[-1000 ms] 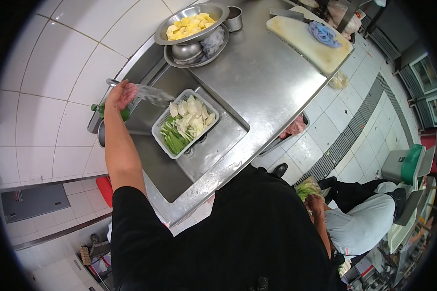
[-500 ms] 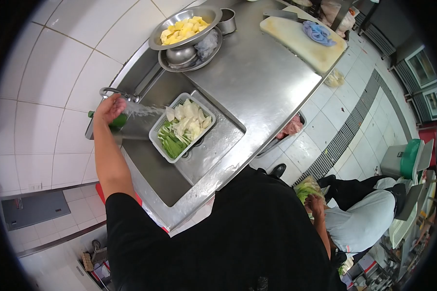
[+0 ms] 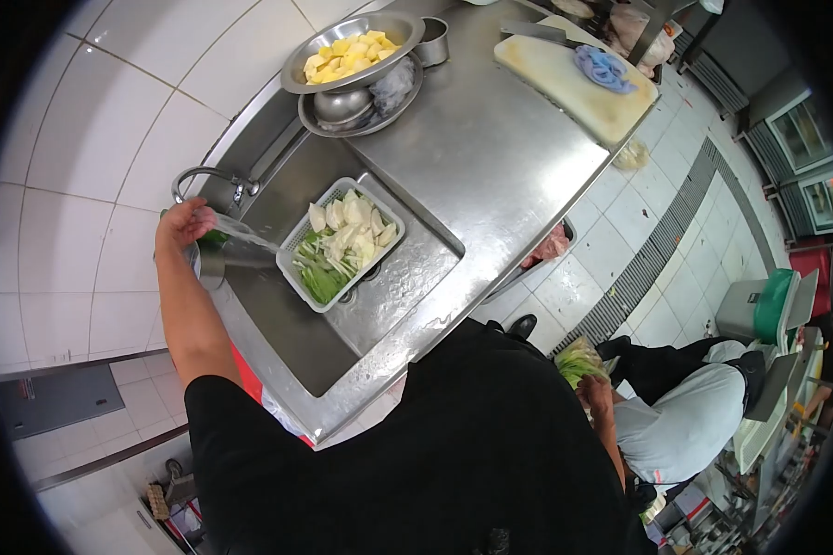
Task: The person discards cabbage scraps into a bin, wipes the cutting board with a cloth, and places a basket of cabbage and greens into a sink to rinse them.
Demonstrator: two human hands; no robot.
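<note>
My left hand (image 3: pixel 187 223) is closed around the end of the curved faucet (image 3: pixel 215 173), and a stream of water runs from it toward the basket. In the sink (image 3: pixel 278 301) sits a pale perforated basket (image 3: pixel 393 242) holding white vegetable slices (image 3: pixel 347 217) and cut green stalks (image 3: pixel 322 277). Something green, partly hidden by the hand, is behind the faucet, above a metal container (image 3: pixel 211 266). My right hand is out of view.
Stacked metal bowls (image 3: pixel 292 79) hold yellow chunks at the back. A cutting board (image 3: pixel 546 65) bears a knife and a blue cloth. Red meat (image 3: pixel 548 245) lies in a tray below the counter edge. A co-worker (image 3: pixel 680 421) bends at the right, holding leafy greens.
My left hand has moved left and down in the view with the faucet end, exposing more of the curved spout. The water now falls nearer the basket's left edge. The view has shifted slightly.
</note>
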